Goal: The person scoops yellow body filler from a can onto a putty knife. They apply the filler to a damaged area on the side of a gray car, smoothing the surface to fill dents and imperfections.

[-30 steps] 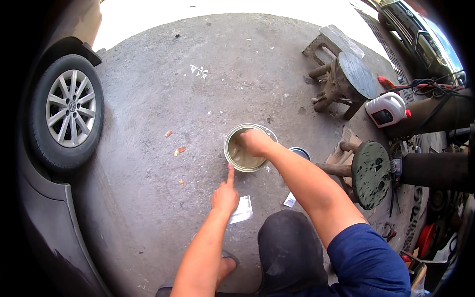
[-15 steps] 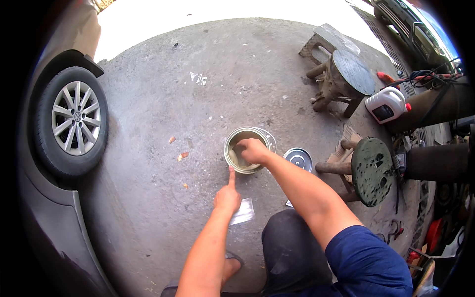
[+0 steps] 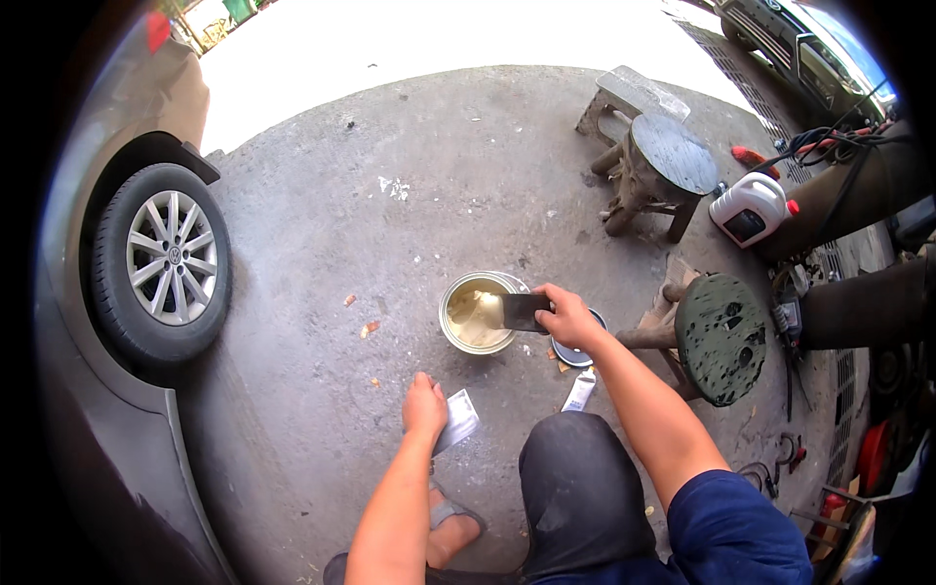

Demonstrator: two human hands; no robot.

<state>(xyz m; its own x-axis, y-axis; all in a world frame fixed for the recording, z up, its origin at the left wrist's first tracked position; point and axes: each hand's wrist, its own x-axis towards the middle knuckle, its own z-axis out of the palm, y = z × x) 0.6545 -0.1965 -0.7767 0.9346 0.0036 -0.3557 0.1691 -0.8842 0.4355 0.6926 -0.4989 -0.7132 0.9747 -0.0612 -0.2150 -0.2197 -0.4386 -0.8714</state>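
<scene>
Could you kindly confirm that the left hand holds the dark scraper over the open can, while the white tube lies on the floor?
The side is wrong: the head view shows the right hand holding the dark scraper over the open can, while the white tube lies on the floor.

Paste [image 3: 475, 317] lies in the tin [image 3: 476, 350] on the floor [image 3: 322, 205]. Around that tin: at 3 o'clock the spreader [image 3: 525, 312] in the right hand [image 3: 568, 317], overlapping the rim, and farther out a round stool [image 3: 720, 343]; between 3 and 4 the lid [image 3: 567, 353]; at 4 the tube [image 3: 579, 392]; at 6 the flat sheet [image 3: 460, 419], just beside the left hand [image 3: 424, 405]; at 9 the car wheel [image 3: 175, 257].
</scene>
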